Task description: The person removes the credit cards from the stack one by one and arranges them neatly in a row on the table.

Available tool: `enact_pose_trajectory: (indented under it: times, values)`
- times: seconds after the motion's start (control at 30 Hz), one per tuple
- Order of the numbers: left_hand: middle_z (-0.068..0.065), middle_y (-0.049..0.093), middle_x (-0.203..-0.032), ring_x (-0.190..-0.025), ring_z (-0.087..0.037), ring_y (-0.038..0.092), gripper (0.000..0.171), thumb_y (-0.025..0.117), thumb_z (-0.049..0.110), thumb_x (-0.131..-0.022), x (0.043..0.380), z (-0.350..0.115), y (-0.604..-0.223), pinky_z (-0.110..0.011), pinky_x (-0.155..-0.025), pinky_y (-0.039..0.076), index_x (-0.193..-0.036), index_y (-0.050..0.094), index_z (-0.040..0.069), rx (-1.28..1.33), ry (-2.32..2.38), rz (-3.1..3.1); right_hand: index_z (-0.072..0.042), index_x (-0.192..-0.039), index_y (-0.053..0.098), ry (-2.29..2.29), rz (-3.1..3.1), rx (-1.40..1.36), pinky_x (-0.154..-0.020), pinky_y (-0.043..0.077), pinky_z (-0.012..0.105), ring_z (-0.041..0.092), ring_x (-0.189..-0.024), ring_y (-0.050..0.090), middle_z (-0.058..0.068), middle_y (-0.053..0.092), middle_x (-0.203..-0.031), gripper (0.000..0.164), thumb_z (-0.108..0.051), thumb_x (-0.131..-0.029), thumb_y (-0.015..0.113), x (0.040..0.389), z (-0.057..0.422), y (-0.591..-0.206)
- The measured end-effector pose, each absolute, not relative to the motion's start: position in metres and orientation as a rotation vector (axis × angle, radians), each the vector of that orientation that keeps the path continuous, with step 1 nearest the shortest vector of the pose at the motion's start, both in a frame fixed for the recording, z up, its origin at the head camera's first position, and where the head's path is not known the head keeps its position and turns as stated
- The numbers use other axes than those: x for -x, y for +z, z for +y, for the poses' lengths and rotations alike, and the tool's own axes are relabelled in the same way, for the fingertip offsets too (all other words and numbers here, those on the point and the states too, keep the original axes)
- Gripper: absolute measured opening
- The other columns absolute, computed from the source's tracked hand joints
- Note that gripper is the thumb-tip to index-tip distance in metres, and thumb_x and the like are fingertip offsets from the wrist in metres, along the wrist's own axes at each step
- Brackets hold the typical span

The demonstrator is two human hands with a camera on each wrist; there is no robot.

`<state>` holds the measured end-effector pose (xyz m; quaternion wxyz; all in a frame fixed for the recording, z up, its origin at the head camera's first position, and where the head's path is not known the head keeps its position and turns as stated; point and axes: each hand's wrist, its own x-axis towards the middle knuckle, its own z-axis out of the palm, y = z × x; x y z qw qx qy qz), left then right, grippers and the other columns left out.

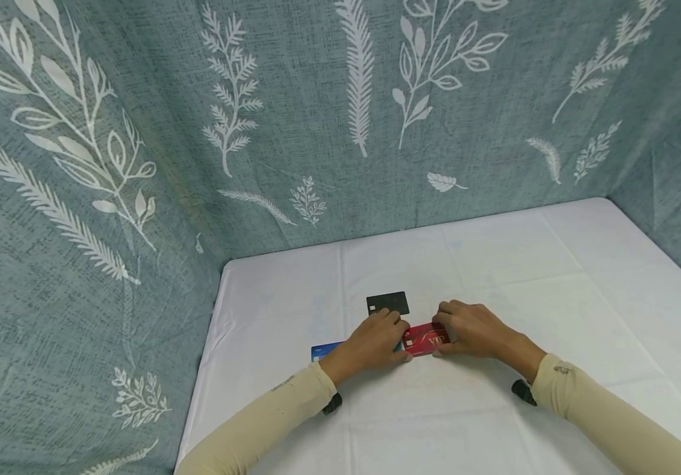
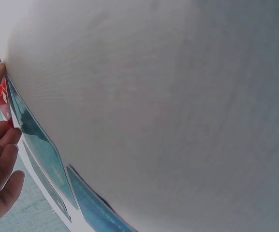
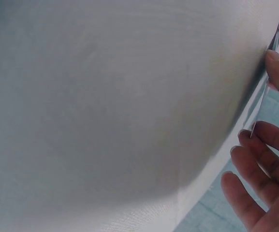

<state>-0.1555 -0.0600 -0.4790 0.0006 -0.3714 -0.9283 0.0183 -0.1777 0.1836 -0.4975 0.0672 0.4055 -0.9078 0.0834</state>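
Note:
Both hands hold a red card [image 1: 426,339] marked "VIP", one at each end, over the white table. My left hand [image 1: 370,343] grips its left end between thumb and fingers. On the right end, my right hand [image 1: 476,331] has its thumb at the near edge and fingers at the far edge; the right wrist view shows the card's thin edge [image 3: 260,108] between them. A teal card [image 2: 45,145] lies below the left hand, mostly covered in the head view. Beside it is a blue card [image 1: 324,350], partly behind the left wrist. Farther back lies a black card [image 1: 389,302].
A white cloth with fold creases covers the table [image 1: 554,297]. Grey-green curtains [image 1: 317,132] with white leaf prints hang behind and at both sides. Small black devices [image 1: 523,392] sit under the wrists, beside the beige sleeves [image 1: 263,422].

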Motion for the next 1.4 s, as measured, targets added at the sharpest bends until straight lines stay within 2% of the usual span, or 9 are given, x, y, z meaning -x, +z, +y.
enact_pose_trajectory:
  times: [0.47,1.1,1.4]
  values:
    - [0.000,0.065,-0.103,-0.085,-0.012,0.051,0.052,0.074,0.051,-0.087,0.1561,-0.0614,-0.4835,-0.025,-0.078,0.046,-0.121,0.068,0.011,1.172,0.033,-2.888,-0.007,-0.109,0.072,0.264,-2.743,-1.228,-0.067,0.054,0.027,0.009,-0.081,0.058,0.001,0.065,-0.099,0.057,-0.051,-0.074,0.085,0.1769,0.1829,-0.4978]
    - [-0.001,0.066,-0.108,-0.090,-0.012,0.054,0.048,0.069,0.050,-0.091,0.1542,-0.0590,-0.4837,-0.025,-0.081,0.048,-0.121,0.069,0.012,1.143,0.078,-2.907,-0.007,-0.111,0.072,0.277,-2.781,-1.216,-0.070,0.055,0.028,0.010,-0.083,0.058,0.003,0.066,-0.101,0.060,-0.052,-0.074,0.085,0.1752,0.1820,-0.4973]
    - [0.000,0.065,-0.104,-0.085,-0.011,0.052,0.047,0.071,0.050,-0.090,0.1555,-0.0585,-0.4846,-0.023,-0.078,0.046,-0.118,0.069,0.013,1.152,0.100,-2.862,-0.007,-0.110,0.072,0.293,-2.792,-1.220,-0.068,0.054,0.027,0.008,-0.081,0.057,0.001,0.065,-0.098,0.058,-0.051,-0.075,0.085,0.1759,0.1826,-0.4971]
